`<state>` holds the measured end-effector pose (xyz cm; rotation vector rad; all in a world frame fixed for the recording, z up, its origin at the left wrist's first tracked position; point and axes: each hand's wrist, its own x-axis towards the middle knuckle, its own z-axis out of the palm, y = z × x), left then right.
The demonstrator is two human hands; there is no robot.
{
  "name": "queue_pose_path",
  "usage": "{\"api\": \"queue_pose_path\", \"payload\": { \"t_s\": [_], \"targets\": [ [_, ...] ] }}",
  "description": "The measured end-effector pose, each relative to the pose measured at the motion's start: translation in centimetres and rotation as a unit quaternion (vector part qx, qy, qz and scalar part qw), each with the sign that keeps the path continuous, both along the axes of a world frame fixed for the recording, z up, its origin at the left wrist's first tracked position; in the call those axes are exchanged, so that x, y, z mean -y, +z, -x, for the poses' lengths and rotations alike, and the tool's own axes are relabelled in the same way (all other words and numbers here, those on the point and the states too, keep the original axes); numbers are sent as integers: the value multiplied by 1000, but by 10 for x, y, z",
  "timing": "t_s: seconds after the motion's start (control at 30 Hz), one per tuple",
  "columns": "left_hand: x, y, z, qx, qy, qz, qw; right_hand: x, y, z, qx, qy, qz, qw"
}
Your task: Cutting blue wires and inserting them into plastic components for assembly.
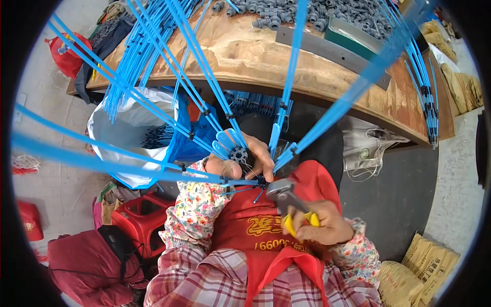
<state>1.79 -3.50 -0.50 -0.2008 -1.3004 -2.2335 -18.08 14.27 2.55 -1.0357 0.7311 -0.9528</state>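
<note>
My left hand (262, 154) is closed around a black toothed round hub (239, 155), held over my lap. Long thin blue rods (205, 108) with small black joints fan outward from it, spreading left, up and right. Flat blue rounded tabs (223, 140) lie close by the fingers. Below the fingers, short blue ends and thin dark wire stick out of a dark cluster (262, 180). Pliers (290, 199) with yellow handles are gripped in my right hand (322, 223). Their grey jaws point at the cluster from the right; whether they touch it I cannot tell.
Ahead stands a wooden table (245, 56) bearing bundled blue rods (135, 51), grey fittings (327, 13) and a metal bar (332, 53). Left are a white-lined blue bag (107, 128) and a red stool (153, 212). Paper sacks (429, 261) lie at lower right.
</note>
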Motion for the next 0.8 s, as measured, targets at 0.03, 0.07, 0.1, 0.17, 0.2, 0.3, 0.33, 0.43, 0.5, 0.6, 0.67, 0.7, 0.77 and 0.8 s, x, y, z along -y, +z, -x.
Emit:
{"api": "queue_pose_path", "payload": {
  "t_s": [0.03, 0.07, 0.1, 0.17, 0.2, 0.3, 0.33, 0.43, 0.5, 0.6, 0.67, 0.7, 0.77, 0.8],
  "targets": [
    [-1, -1, 0, 1, -3, -2, 1000, 0, -3, -4, 63, 76, -22, 995],
    [-2, -3, 1, 13, -1, -4, 1000, 0, -5, -8, 64, 73, -24, 995],
    [-3, -5, 1, 25, 0, -5, 1000, 0, -8, -12, 112, 80, -53, 989],
    [-5, -3, 2, 38, 2, -6, 999, 2, -12, -21, 208, 94, -107, 968],
    [-7, 0, 4, 42, 4, -16, 999, 3, -14, -24, 254, 101, -134, 953],
    [-10, 6, 6, 49, 9, -36, 998, 6, -16, -33, 387, 123, -211, 889],
    [-10, 5, 5, 55, 2, -42, 998, 6, -15, -35, 387, 123, -212, 889],
    [-8, 4, 4, 67, -12, -56, 996, 5, -13, -39, 461, 144, -224, 847],
    [-5, -1, 7, 49, -26, -46, 997, 5, -14, -39, 466, 144, -231, 842],
    [-3, 0, 10, 45, -29, -32, 998, 3, -13, -39, 478, 144, -243, 832],
    [-2, 1, 10, 52, -22, -14, 998, 1, -12, -40, 472, 132, -257, 833],
    [-2, 0, 11, 52, -22, -14, 998, -1, -11, -41, 468, 126, -264, 834],
    [-1, 0, 11, 50, -18, 1, 999, -4, -8, -42, 467, 119, -266, 835],
    [-1, 0, 11, 51, -16, 8, 999, -5, -7, -43, 466, 113, -268, 836]
  ]
}}
